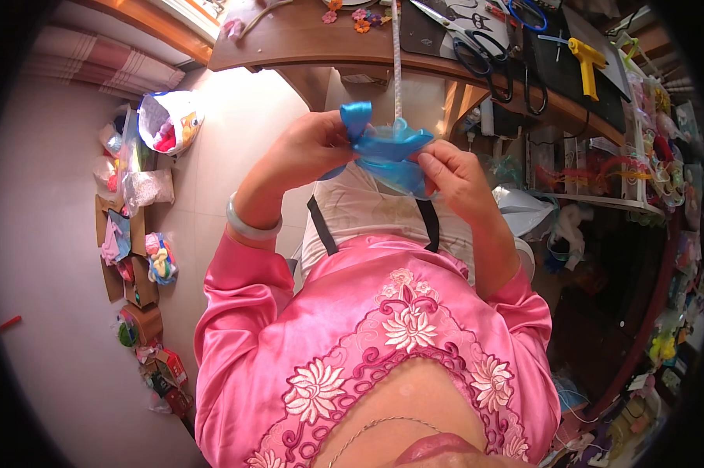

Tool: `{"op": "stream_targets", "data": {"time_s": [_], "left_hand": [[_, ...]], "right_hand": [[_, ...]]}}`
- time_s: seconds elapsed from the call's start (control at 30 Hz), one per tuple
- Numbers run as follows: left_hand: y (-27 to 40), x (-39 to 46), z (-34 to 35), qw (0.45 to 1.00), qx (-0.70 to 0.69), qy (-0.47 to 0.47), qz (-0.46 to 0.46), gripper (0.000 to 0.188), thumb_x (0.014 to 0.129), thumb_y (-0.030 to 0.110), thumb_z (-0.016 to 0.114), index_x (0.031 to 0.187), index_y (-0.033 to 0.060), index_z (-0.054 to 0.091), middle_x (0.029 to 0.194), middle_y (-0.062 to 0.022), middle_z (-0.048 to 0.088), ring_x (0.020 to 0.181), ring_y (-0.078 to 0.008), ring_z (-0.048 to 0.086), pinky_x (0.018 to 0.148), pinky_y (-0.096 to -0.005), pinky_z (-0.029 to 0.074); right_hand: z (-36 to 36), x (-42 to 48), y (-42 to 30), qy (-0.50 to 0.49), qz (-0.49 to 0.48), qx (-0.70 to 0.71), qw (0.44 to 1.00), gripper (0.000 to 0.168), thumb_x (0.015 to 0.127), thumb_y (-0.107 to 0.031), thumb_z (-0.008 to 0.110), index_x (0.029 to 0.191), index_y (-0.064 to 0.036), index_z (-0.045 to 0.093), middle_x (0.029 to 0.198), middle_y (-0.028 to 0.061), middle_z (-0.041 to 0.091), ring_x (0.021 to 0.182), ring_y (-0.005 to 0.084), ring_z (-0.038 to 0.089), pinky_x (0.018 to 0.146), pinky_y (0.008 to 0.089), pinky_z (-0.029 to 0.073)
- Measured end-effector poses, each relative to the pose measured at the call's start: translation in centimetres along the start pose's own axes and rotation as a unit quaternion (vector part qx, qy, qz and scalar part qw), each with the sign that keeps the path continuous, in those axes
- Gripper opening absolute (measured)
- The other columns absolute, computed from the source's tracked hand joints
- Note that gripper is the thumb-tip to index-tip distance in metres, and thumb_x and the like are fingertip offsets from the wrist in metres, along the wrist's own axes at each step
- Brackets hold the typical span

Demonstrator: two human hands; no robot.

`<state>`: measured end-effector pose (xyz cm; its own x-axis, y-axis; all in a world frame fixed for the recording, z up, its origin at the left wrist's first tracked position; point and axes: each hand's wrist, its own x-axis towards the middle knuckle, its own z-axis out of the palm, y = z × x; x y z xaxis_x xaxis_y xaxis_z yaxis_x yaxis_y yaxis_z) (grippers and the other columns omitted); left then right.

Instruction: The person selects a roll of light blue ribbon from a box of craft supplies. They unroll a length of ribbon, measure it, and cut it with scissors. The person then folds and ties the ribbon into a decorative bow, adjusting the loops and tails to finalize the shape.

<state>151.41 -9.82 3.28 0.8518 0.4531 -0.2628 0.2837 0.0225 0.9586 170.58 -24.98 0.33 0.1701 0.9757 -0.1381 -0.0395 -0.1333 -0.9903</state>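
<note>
Above my lap, a shiny blue ribbon (390,149) is gathered into loops, partly blurred. My left hand (314,149) pinches it from the left, with one loop standing up past the fingers. On the opposite side, the thumb and fingers of my right hand (454,172) grip the ribbon's edge. A thin white patterned rod (397,70) runs from the top of the ribbon toward the table. Where the rod meets the ribbon is hidden by the folds.
The wooden table (305,41) carries large black-handled scissors (475,50), a yellow glue gun (587,61) and small crocheted-looking flowers (361,17). On the floor at left stand a white bag (171,120) and cardboard boxes (127,245). A white shelf (597,199) with craft materials is at right.
</note>
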Motion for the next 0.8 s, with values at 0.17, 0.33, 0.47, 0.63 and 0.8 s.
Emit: {"op": "stream_targets", "data": {"time_s": [0.17,0.33,0.47,0.63,0.8], "left_hand": [[0.9,0.2,0.3,0.991,0.131,-0.006,0.019,0.02,0.081,-0.001,0.056,0.101,-0.0006,0.055,0.081,-0.0012,0.057,0.07,-0.0059,0.052,0.062,-0.0211,0.044],[0.8,0.6,1.3,0.999,-0.026,0.028,0.031,0.018,0.087,0.016,0.057,0.089,-0.0014,0.055,0.072,-0.0034,0.058,0.065,-0.0081,0.053,0.057,-0.0221,0.044],[0.3,0.7,1.8,0.998,-0.017,0.056,-0.004,0.019,0.087,0.018,0.059,0.09,-0.0007,0.055,0.073,-0.0024,0.059,0.067,-0.0081,0.054,0.057,-0.0229,0.045],[0.5,0.4,1.4,0.998,-0.053,0.033,0.013,0.015,0.084,0.011,0.062,0.09,-0.0012,0.056,0.075,-0.0021,0.059,0.068,-0.0077,0.055,0.058,-0.0234,0.046],[0.7,0.1,0.8,0.999,-0.036,0.015,-0.018,0.012,0.083,0.007,0.062,0.088,-0.0037,0.059,0.075,-0.0027,0.06,0.067,-0.0073,0.055,0.057,-0.0224,0.046]], "right_hand": [[0.0,0.6,0.8,-0.004,-0.042,-0.107,0.993,0.009,0.08,0.0,0.06,0.089,0.001,0.061,0.077,-0.0005,0.053,0.063,0.0039,0.049,0.055,0.0187,0.04],[0.2,0.9,0.4,-0.009,0.011,-0.109,0.994,0.014,0.074,0.002,0.065,0.084,-0.001,0.055,0.074,-0.0014,0.052,0.064,0.003,0.049,0.054,0.0188,0.04],[0.2,0.6,0.2,-0.034,0.05,-0.044,0.997,0.017,0.074,-0.003,0.067,0.082,-0.002,0.052,0.071,-0.0018,0.051,0.062,0.0033,0.047,0.052,0.0198,0.038],[0.2,0.4,-0.3,-0.057,0.052,0.021,0.997,0.016,0.079,-0.01,0.067,0.083,-0.001,0.054,0.07,-0.0034,0.05,0.061,0.0027,0.044,0.052,0.0192,0.036],[-0.3,0.5,0.5,-0.026,-0.012,-0.024,0.999,0.011,0.082,-0.011,0.064,0.082,-0.001,0.059,0.067,-0.0039,0.052,0.06,0.0022,0.043,0.052,0.0184,0.035]]}}
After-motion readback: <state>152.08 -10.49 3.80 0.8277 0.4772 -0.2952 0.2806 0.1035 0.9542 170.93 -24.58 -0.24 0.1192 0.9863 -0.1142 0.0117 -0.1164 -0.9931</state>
